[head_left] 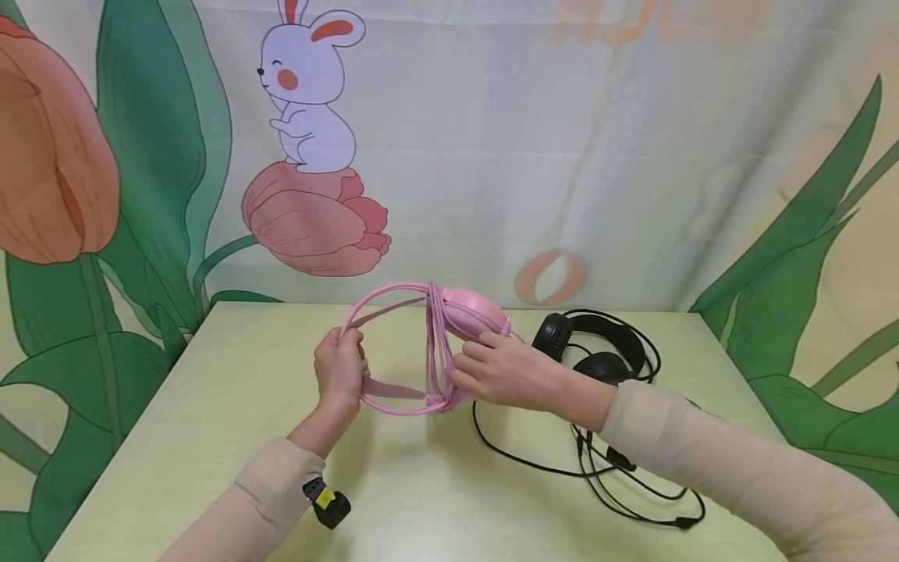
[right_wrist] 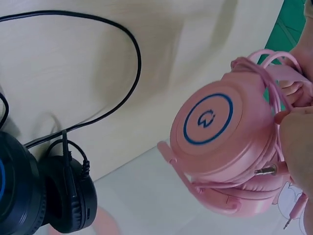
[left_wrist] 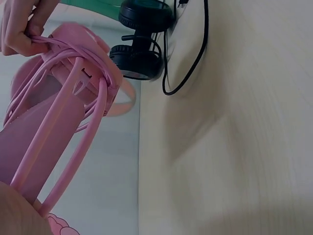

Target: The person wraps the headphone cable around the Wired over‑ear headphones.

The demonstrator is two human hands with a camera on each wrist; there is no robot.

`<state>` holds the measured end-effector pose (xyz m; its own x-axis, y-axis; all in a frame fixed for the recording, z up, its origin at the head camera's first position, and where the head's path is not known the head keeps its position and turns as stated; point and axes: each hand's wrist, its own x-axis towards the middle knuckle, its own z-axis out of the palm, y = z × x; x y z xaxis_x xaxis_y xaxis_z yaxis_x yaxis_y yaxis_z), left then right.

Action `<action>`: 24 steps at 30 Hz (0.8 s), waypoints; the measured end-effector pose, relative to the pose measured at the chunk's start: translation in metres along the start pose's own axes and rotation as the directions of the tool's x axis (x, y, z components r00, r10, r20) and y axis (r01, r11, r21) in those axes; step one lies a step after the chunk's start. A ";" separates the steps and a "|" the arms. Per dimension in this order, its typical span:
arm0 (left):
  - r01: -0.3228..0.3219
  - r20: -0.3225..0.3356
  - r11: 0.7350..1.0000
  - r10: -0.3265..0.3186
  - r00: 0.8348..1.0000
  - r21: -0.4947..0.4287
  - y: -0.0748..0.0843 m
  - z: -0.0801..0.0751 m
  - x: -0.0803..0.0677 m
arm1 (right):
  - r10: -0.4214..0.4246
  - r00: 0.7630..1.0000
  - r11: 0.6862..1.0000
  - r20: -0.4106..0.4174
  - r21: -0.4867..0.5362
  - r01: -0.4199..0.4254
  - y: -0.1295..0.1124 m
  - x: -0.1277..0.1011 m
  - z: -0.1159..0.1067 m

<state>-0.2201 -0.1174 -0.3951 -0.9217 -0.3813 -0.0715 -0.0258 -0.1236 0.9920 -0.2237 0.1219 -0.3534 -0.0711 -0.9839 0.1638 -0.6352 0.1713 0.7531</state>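
A pink headset (head_left: 474, 312) is held up above the table, its own thin pink cable (head_left: 437, 351) wound several times across it beside the ear cups. My left hand (head_left: 340, 367) grips the headband at its left end. At the ear cups, the fingers of my right hand (head_left: 513, 371) are curled and pinch the wound cable. In the right wrist view an ear cup (right_wrist: 210, 122) with a blue ring faces the camera, and a metal audio plug (right_wrist: 266, 170) sticks out by the right hand. Part of the headband hides behind the left hand.
A black headset (head_left: 611, 343) lies at the back right of the pale table (head_left: 211, 468). Its black cable (head_left: 534, 466) loops forward beneath the right forearm. Behind the table hangs a printed curtain (head_left: 456, 156).
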 end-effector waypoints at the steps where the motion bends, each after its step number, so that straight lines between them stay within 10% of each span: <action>1: 0.006 0.012 1.000 -0.005 1.000 -0.009 0.000 0.000 -0.001 | -0.005 1.000 1.000 -0.004 -0.001 0.005 0.001 0.000 0.000; 13: -0.004 0.139 0.999 0.009 0.990 -0.036 -0.010 0.005 -0.013 | -0.018 0.999 0.994 0.047 -0.103 0.023 0.016 -0.006 0.005; 24: 0.025 0.142 0.994 -0.010 0.990 -0.106 -0.010 0.007 -0.017 | 0.069 0.990 0.995 -0.121 -0.066 -0.077 0.009 -0.006 0.014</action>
<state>-0.2068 -0.1035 -0.4029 -0.9670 -0.2462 -0.0661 -0.0081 -0.2297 0.9732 -0.2402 0.1291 -0.3567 -0.0210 -0.9563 0.2915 -0.5758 0.2500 0.7784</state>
